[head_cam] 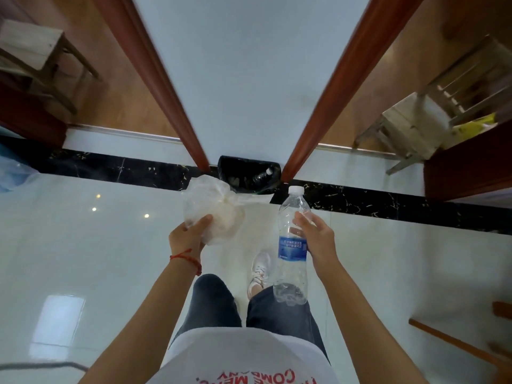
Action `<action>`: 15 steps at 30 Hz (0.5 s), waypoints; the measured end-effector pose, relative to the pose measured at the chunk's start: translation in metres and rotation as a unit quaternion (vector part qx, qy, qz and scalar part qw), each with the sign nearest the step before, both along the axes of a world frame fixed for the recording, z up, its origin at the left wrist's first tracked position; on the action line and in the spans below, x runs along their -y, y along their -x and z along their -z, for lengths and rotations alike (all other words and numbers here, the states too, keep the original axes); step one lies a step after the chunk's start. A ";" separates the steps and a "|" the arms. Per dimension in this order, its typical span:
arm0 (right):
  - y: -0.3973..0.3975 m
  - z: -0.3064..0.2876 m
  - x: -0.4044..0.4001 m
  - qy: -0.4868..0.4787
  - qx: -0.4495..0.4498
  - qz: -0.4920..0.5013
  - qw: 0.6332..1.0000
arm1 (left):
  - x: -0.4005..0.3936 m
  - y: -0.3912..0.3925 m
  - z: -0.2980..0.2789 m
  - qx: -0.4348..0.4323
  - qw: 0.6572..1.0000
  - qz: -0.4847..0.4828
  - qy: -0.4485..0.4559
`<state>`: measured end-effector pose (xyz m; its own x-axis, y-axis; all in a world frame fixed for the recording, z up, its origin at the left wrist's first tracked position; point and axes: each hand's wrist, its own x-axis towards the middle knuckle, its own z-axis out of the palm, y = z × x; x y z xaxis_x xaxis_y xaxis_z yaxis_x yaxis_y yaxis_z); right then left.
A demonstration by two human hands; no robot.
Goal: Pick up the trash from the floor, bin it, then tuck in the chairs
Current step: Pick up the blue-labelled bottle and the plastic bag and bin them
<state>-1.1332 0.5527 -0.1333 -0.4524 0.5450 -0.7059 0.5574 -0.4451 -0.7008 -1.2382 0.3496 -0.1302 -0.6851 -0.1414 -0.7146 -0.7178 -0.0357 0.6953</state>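
Your left hand (191,234) grips the bag (213,214), your right (318,234) the bottle (292,245); the bin (246,173) is near, the chairs (410,126) still wait.

The scene is bright and evenly lit, with soft, faint shadows. The glossy floor (83,245) shows three small round glints of lamps and a pale rectangular reflection lower left. Strong wide-angle distortion bends the door frames (155,87) outward and stretches the corners. The chairs (415,120) at the edges are smeared with blur; the middle is fairly sharp.
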 end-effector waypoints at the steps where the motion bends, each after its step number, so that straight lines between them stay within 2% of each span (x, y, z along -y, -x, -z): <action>1: 0.010 0.004 -0.005 -0.003 0.005 -0.012 1.000 | -0.006 0.008 0.003 0.002 1.000 -0.007 -0.003; 9: 0.081 0.052 -0.023 -0.019 0.035 -0.062 0.997 | -0.022 0.061 0.052 0.036 0.999 -0.039 -0.002; 15: 0.113 0.111 -0.024 -0.010 0.046 -0.048 0.998 | -0.025 0.100 0.112 0.050 0.998 -0.026 0.011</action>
<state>-1.2465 0.5768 -0.2444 -0.4365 0.5176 -0.7359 0.6590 -0.3728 -0.6532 -1.3387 0.3748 -0.2424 -0.6013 -0.1915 -0.7757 -0.7815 -0.0613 0.6209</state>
